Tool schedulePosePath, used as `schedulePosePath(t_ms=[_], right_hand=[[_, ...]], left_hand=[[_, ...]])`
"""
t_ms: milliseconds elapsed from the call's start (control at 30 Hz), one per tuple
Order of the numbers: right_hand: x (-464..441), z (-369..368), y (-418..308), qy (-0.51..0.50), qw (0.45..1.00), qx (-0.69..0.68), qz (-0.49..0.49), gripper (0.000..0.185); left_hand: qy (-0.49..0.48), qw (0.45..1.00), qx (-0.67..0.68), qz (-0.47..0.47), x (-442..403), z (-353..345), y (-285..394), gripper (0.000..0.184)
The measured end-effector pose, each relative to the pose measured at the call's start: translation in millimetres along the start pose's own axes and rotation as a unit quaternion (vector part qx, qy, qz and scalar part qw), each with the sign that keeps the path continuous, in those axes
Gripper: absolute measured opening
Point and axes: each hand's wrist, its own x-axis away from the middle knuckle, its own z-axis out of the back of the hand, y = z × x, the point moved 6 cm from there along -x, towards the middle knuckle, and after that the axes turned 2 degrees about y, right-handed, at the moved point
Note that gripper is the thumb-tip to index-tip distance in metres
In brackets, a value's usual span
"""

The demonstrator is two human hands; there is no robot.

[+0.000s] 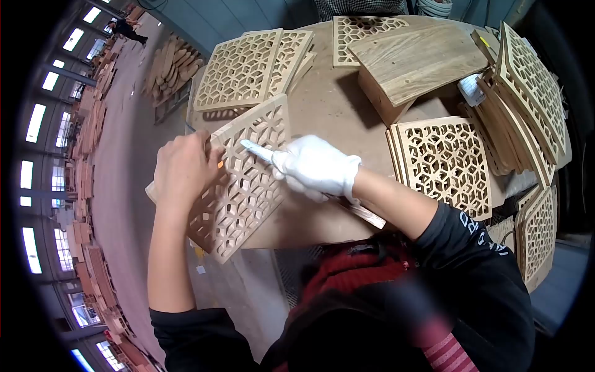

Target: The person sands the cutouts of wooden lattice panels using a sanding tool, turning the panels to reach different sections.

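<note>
A wooden lattice panel [251, 180] with cut-out star shapes stands tilted over the table's near left edge. My bare left hand [186, 164] is closed on its left side, the fingertips partly hidden behind it. In a white glove, my right hand [316, 167] is wrapped round a flat, light-coloured tool [257, 150], whose tip lies over the panel's openings. Whether the tip touches the wood, I cannot tell. Under the gloved hand, a narrow wooden strip [362, 212] sticks out toward the table's front edge.
Lattice panels are stacked at the back left [238, 71], right of centre [443, 164] and far right [533, 93]. A wooden box-like stand [418, 59] sits at the back of the table [334, 105]. Beyond the left side are wood piles [170, 68] and a distant person [127, 30].
</note>
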Motion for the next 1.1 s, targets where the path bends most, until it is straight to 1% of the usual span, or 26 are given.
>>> schedulePosePath(t_ms=[33, 67, 167, 200, 300, 333, 433, 467, 500, 567, 633, 667, 700, 767, 833, 867, 900, 967, 1000, 1033, 1100], right_hand=[[-2.9, -2.0, 6.6, -0.018, 0.998, -0.048, -0.027, 0.038], [-2.5, -6.0, 8.8, -0.037, 0.993, -0.103, -0.033, 0.034], [-8.1, -15.7, 14.5, -0.041, 0.982, -0.176, -0.061, 0.028], [-8.1, -18.9, 12.7, -0.048, 0.98, -0.176, -0.078, 0.025], [-6.8, -24.2, 10.1, -0.081, 0.955, -0.267, -0.099, 0.022], [-7.3, -23.0, 10.0, -0.102, 0.956, -0.261, -0.088, 0.022], [-38.2, -38.6, 46.4, -0.133, 0.898, -0.409, -0.095, 0.021], [-39.9, -33.8, 48.6, -0.117, 0.939, -0.321, -0.045, 0.02], [-37.5, -28.1, 45.7, -0.101, 0.968, -0.229, 0.005, 0.019], [-17.7, -18.6, 32.0, -0.078, 0.986, -0.143, 0.028, 0.016], [25.1, -9.2, 3.3, -0.07, 0.985, -0.157, -0.032, 0.013], [21.2, -2.4, 5.3, -0.034, 0.99, -0.128, 0.055, 0.025], [41.3, 7.1, -6.8, -0.044, 0.971, -0.235, 0.017, 0.021], [51.3, 32.3, -17.9, 0.018, 0.99, -0.128, 0.048, 0.021], [57.0, 47.7, -33.5, 0.073, 0.99, 0.062, 0.107, 0.023], [59.9, 48.1, -38.3, 0.091, 0.967, 0.164, 0.173, 0.029], [63.0, 45.4, -39.0, 0.101, 0.929, 0.247, 0.258, 0.032], [63.8, 29.4, -26.7, 0.045, 0.922, 0.297, 0.245, 0.031], [62.2, 20.3, -22.6, -0.01, 0.92, 0.363, 0.148, 0.024], [64.3, 11.4, -13.0, 0.001, 0.913, 0.332, 0.236, 0.019], [62.2, -1.0, 3.3, -0.004, 0.928, 0.275, 0.253, 0.015]], left_hand=[[-0.003, 1.0, 0.005, 0.003, 1.0, -0.4, -0.4, 0.022], [0.004, 1.0, 0.004, -0.002, 2.2, 0.0, -0.1, 0.022], [0.015, 1.0, 0.0, -0.013, 5.1, 2.0, 3.4, 0.021], [0.012, 1.0, -0.001, -0.015, 5.6, 2.7, 5.4, 0.021], [0.028, 0.999, -0.005, -0.031, 7.4, 3.6, 8.4, 0.021], [0.037, 0.999, -0.007, -0.036, 7.9, 4.2, 9.0, 0.021], [0.034, 0.999, -0.004, -0.023, 9.4, 5.4, 10.1, 0.02], [0.037, 0.999, -0.001, -0.029, 9.6, 4.7, 10.5, 0.02], [0.041, 0.999, 0.002, -0.034, 9.7, 3.0, 10.1, 0.02], [0.048, 0.997, -0.005, -0.062, 10.6, 3.4, 9.2, 0.021], [0.05, 0.993, -0.02, -0.105, 12.7, 4.0, 8.5, 0.023], [0.057, 0.988, 0.001, -0.145, 16.0, 4.6, 8.1, 0.021], [0.063, 0.981, 0.021, -0.185, 19.8, 5.5, 5.8, 0.02], [0.071, 0.965, 0.045, -0.249, 27.8, 9.0, 6.9, 0.018], [0.072, 0.951, 0.05, -0.298, 39.7, 13.1, 9.8, 0.016], [0.063, 0.946, 0.041, -0.316, 44.5, 11.6, 9.6, 0.016], [0.068, 0.942, 0.044, -0.326, 48.9, 10.9, 10.4, 0.018], [0.074, 0.934, 0.051, -0.345, 58.5, 7.9, 11.6, 0.024], [0.082, 0.93, 0.044, -0.356, 63.9, 9.7, 14.6, 0.024], [0.088, 0.927, 0.042, -0.361, 68.2, 9.6, 17.1, 0.024], [0.102, 0.921, 0.035, -0.373, 75.3, 10.2, 21.8, 0.025]])
